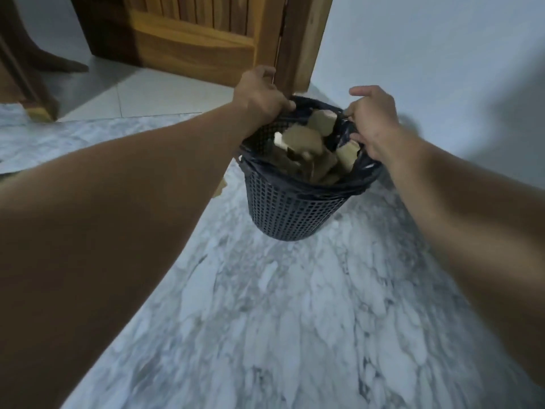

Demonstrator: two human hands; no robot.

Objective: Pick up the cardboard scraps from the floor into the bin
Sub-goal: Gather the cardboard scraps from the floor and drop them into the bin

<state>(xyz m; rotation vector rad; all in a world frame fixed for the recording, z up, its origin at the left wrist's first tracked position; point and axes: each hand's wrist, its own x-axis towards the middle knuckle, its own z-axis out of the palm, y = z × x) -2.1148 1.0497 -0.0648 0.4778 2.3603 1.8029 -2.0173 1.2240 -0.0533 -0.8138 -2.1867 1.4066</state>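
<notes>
A dark mesh bin (pixel 290 212) with a black liner stands on the marble-patterned floor, tilted slightly toward me. Several brown cardboard scraps (pixel 306 143) fill its top. My left hand (pixel 259 95) grips the bin's far-left rim and liner. My right hand (pixel 373 121) pinches the liner at the right rim, thumb raised. One small brown scrap (pixel 219 188) shows on the floor just left of the bin, partly hidden by my left forearm.
A wooden door (pixel 194 33) and its frame stand behind the bin. A pale wall (pixel 442 54) runs along the right. Plain white tiles (pixel 141 95) lie beyond the marble floor, with a wooden furniture leg (pixel 38 107) at far left.
</notes>
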